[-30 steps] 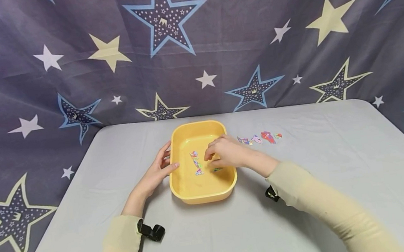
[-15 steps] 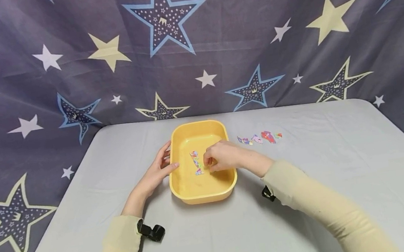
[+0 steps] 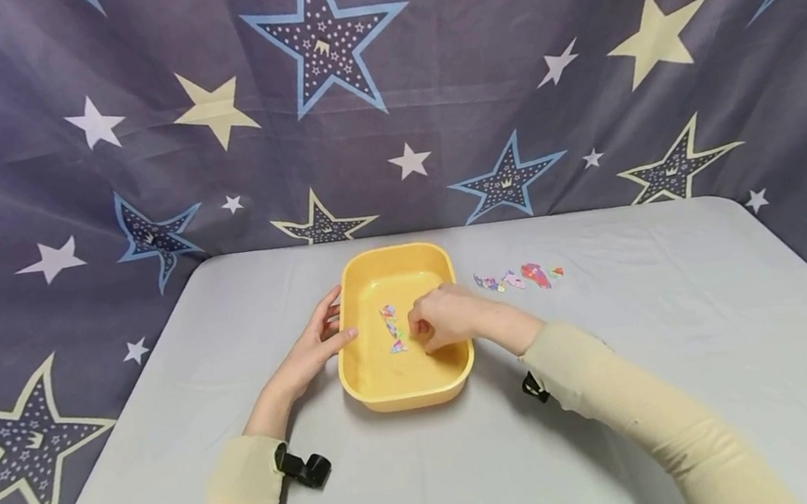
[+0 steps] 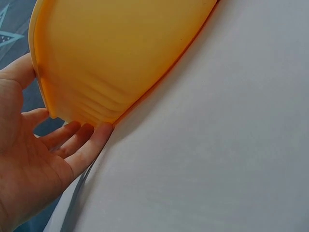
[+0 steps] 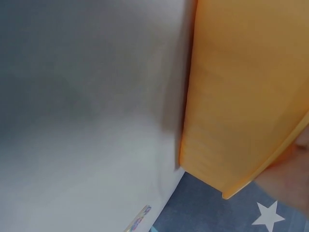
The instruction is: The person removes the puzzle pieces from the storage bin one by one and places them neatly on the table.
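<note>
A yellow plastic tub stands on the table in the head view. My left hand holds its left side, thumb over the rim and fingers spread along the outer wall. In the left wrist view, the fingertips of that hand touch the tub's outside near its base. My right hand reaches into the tub with curled fingers, pinching at a small colourful cutout on the floor; the hand hides that piece. Left of these fingers, several small colourful cutouts lie in a column on the tub floor.
Several more colourful cutouts lie in a row on the grey-white table, right of the tub. A dark star-patterned curtain hangs behind the table's far edge. Black wrist-camera mounts sit on the sleeves.
My right hand has come down a little, its fingers curling over the cutout that showed beneath it a second ago. My left hand and the tub have stayed put.
</note>
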`<act>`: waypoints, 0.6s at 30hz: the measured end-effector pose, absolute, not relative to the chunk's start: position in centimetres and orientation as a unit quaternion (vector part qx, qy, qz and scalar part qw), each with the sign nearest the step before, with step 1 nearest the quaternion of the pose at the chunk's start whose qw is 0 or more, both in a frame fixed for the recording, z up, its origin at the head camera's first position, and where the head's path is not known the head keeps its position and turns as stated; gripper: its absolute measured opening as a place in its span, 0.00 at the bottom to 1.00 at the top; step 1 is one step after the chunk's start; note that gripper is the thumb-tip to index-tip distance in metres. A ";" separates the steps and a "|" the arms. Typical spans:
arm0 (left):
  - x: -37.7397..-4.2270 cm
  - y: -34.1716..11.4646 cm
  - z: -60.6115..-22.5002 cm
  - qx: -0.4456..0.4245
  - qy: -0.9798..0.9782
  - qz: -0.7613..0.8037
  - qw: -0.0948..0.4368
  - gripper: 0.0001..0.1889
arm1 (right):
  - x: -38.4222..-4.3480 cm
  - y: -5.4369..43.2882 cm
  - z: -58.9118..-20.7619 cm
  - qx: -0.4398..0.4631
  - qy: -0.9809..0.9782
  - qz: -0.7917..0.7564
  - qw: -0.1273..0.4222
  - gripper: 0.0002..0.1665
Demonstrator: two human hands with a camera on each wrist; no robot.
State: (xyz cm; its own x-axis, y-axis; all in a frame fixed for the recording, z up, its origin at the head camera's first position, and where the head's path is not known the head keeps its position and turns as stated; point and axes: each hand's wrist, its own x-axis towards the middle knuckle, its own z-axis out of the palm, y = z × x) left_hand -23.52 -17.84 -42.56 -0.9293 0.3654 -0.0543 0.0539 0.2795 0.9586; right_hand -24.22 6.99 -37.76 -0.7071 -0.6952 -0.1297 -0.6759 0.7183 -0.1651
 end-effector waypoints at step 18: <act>-22.8 -17.6 -41.3 0.133 0.782 0.592 0.139 0.39 | -24.1 6.6 -37.7 -0.354 0.930 0.007 0.095 0.08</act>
State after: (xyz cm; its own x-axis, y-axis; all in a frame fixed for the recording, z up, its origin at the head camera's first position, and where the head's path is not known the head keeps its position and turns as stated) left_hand -22.79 -17.58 -41.35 -0.9258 0.3733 -0.0595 0.0439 0.2626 0.9639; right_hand -24.08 6.55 -37.75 -0.7310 -0.6578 -0.1812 -0.6603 0.7490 -0.0551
